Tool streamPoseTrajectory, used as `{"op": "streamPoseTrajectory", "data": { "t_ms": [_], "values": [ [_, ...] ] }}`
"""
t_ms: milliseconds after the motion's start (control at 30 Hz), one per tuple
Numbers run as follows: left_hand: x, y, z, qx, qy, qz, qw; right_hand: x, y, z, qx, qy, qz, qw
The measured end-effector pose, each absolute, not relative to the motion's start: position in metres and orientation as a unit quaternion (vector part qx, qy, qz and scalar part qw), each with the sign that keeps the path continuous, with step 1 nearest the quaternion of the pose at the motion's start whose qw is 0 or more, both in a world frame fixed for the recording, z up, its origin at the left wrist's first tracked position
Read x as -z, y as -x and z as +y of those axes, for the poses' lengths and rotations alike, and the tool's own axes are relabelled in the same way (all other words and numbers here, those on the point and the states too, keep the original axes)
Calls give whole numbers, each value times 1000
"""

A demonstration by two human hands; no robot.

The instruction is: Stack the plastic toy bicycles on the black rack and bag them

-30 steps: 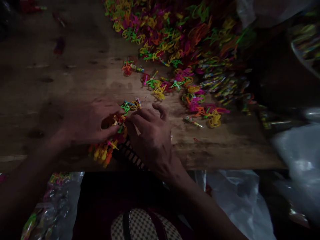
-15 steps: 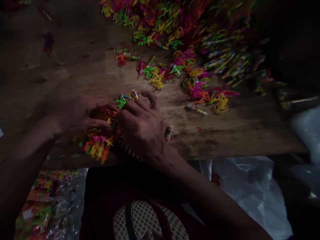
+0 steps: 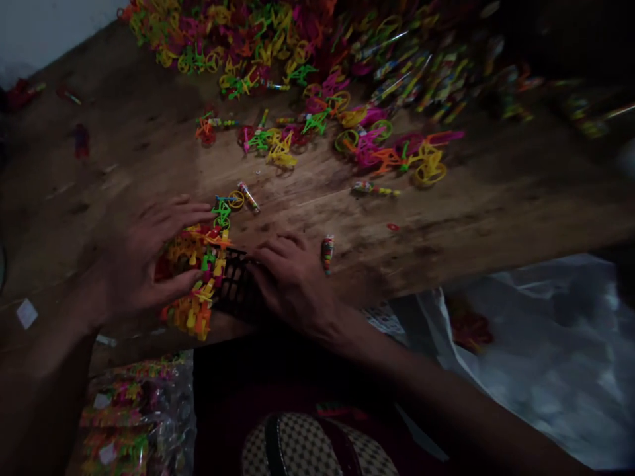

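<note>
My left hand (image 3: 143, 261) lies over a bunch of small bright plastic toy pieces (image 3: 196, 277) near the front edge of a wooden table (image 3: 471, 205), its fingers curved round the bunch. My right hand (image 3: 290, 277) rests beside it with bent fingers pressing on a black grid rack (image 3: 233, 287) that the pieces stand in. Just beyond the hands lie a green and yellow toy bicycle (image 3: 225, 206) and a small striped tube (image 3: 248, 196). Another striped tube (image 3: 327, 252) lies right of my right hand.
A big heap of coloured plastic toy bicycles (image 3: 278, 46) covers the far side of the table, with loose ones (image 3: 387, 149) spread nearer. A clear bag of packed toys (image 3: 133, 410) sits below the table's edge at left, and white plastic sheeting (image 3: 536, 357) at right.
The view has swung left and down. My right hand has slid back from the toy bunch onto the black rack, and my left hand has spread over the bunch.
</note>
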State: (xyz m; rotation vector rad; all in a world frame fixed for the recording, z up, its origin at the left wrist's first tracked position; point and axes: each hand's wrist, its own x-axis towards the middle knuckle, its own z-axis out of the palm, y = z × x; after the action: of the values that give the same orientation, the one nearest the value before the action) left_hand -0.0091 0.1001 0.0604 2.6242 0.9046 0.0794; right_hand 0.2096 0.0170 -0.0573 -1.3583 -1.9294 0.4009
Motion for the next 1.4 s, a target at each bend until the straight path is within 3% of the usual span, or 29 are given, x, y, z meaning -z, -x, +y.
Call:
{"op": "streamPoseTrajectory", "data": {
  "t_ms": [300,733,833,967,1133,1400],
  "values": [
    [-42,-15,95,2,-936,316,157,54,-180,36,-245,559,-759,228],
    [-19,-11,94,-77,-927,348,118,58,-181,50,-196,530,-805,183],
    [-19,-3,92,-78,-902,405,125,60,-189,49,-156,515,-817,209],
    [-19,14,85,-95,-867,471,128,73,-222,29,-106,492,-797,333],
    [-16,16,82,-99,-866,475,122,91,-270,18,-171,524,-744,378],
    [-14,-7,85,-130,-868,466,112,98,-318,93,-33,500,-838,217]
  ]
}}
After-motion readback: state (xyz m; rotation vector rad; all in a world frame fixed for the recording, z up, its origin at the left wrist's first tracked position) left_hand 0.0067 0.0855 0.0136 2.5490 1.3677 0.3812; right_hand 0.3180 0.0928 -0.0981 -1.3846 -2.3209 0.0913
